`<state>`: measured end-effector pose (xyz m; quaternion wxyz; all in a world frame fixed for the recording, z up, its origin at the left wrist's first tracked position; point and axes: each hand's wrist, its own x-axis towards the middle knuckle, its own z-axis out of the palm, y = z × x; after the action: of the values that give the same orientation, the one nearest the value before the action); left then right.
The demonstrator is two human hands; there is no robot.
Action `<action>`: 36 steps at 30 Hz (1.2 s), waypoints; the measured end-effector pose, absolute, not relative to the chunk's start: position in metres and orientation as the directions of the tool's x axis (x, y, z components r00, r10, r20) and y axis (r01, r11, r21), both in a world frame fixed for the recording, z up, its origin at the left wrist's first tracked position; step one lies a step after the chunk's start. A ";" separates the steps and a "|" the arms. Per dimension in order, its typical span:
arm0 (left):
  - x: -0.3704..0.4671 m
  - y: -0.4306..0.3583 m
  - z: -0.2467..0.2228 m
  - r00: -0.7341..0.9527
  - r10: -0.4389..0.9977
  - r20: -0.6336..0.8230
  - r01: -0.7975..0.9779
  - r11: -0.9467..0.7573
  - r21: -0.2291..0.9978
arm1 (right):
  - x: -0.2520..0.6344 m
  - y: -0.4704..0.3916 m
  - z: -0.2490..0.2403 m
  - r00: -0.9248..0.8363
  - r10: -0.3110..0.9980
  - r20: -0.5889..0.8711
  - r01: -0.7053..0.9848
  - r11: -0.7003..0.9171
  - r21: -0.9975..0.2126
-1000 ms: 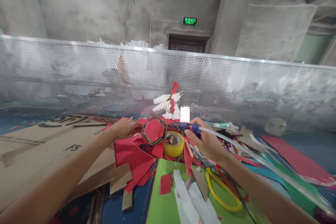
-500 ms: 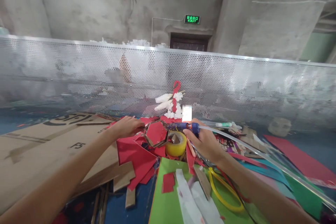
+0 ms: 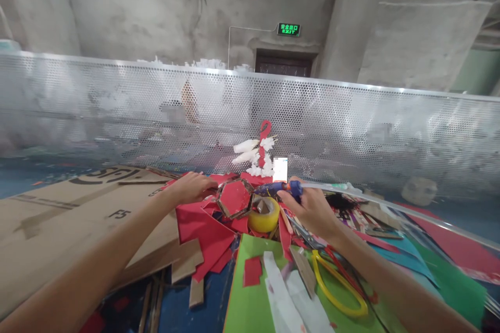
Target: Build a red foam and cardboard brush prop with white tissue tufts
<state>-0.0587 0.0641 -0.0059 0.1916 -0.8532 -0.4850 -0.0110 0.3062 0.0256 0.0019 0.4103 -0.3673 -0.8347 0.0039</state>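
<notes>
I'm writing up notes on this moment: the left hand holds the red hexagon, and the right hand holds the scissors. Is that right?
Not quite: the head view shows the right hand holding a glue gun. The left hand does hold the red hexagon.

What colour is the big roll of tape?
The roll of tape is yellow; it shows best in the head view.

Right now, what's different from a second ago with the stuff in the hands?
The long clear glue stick behind the glue gun swung upward in the picture: it slanted over the green sheet, and now crosses higher, over the red sheet at right. Nothing was grabbed or let go. The right hand still holds the gun, the left hand the red hexagon.
</notes>
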 end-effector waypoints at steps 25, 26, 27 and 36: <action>-0.063 0.065 -0.009 0.508 0.836 0.207 0.850 -0.448 -0.277 | 0.329 0.039 0.014 -0.502 0.727 0.468 0.491 0.685 -0.538; -0.065 0.066 -0.010 0.504 0.839 0.202 0.852 -0.446 -0.275 | 0.333 0.041 0.015 -0.506 0.752 0.423 0.440 0.647 -0.623; -0.066 0.067 -0.011 0.498 0.844 0.197 0.855 -0.440 -0.274 | 0.337 0.044 0.016 -0.514 0.769 0.380 0.376 0.601 -0.705; -0.070 0.072 -0.013 0.416 0.897 0.147 0.886 -0.365 -0.285 | 0.380 0.058 0.017 -0.638 0.769 -0.030 0.409 0.306 -0.860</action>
<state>-0.0704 0.0718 -0.0132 0.1614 -0.8259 -0.5400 0.0168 0.3797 0.0576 0.0168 0.1987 -0.3760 -0.7833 0.4534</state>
